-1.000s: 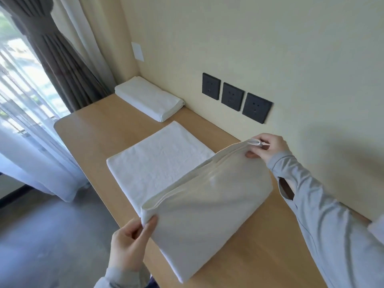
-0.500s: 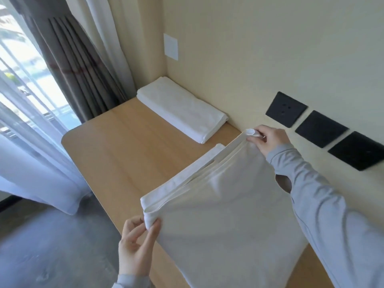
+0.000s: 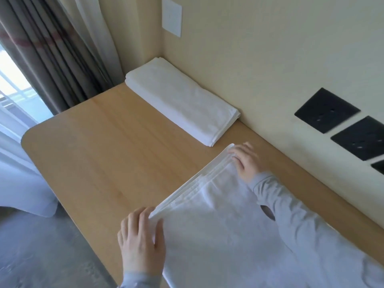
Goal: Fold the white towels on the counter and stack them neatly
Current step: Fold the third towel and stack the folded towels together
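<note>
Towel: was spread flat on the counter, near right.
Left hand: near corner was pinched.
Right hand: far corner was gripped.
Folded towel: was set far, against the wall.

towel runs off the bottom edge, and one socket off the right.

Grey curtain left; blk sockets right wall; white plate above.

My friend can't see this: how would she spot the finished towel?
Follow the cream wall to its corner by the grey curtain. There, on the pale wooden counter, lies a long, narrow folded white towel. Unlike the wider white towel, nobody holds it.
</note>
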### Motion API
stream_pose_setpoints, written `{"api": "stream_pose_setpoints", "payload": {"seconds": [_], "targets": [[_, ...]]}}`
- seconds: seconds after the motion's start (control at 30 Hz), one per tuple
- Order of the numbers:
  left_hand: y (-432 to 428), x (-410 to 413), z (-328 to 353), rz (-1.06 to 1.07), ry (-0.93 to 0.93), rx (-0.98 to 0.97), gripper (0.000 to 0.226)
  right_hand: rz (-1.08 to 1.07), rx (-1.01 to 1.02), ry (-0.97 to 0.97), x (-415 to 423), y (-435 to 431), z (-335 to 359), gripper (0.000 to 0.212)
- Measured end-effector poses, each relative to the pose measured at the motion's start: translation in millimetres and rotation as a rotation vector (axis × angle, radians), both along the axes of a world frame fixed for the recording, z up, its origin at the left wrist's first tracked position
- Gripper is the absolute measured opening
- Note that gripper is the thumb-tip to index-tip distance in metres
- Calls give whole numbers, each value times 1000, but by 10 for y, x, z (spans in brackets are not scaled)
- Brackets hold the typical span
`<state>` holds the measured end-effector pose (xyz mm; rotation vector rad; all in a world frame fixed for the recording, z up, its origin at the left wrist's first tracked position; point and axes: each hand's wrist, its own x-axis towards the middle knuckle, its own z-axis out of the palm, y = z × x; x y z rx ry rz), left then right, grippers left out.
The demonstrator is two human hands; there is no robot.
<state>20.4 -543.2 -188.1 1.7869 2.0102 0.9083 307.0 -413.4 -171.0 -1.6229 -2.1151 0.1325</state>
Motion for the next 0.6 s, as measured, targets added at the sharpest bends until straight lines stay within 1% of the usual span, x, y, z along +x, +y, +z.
{"api": "stream_pose_setpoints", "payload": {"seconds": [0.03, 0.1, 0.17, 0.23, 0.3, 0.33, 0.4, 0.47, 0.53, 0.6], "targets": [[69, 59, 13, -69, 35, 9, 40, 90, -21, -89, 7, -11, 18, 20], [178, 136, -8, -163, 105, -41, 37, 188, -159, -265, 20, -10, 45, 25], [255, 152, -45, -171, 123, -126, 45, 222, -274, -413, 74, 26, 38, 32], [281, 127, -91, -156, 79, -165, 58, 220, -337, -458, 125, 107, 54, 32], [290, 91, -132, -156, 42, -144, 75, 216, -390, -497, 125, 211, 96, 28], [293, 78, -143, -160, 21, -132, 78, 219, -428, -516, 107, 259, 125, 24], [295, 47, -158, -163, -30, -86, 76, 211, -524, -498, 74, 335, 162, 17], [290, 8, -151, -193, -74, -69, 73, 153, -627, -380, 56, 368, 213, 22], [288, -57, -130, -246, -107, -80, 61, 83, -649, -320, 65, 395, 275, 22], [306, -116, -122, -285, -149, -119, 41, 32, -641, -287, 62, 416, 314, 21]]}}
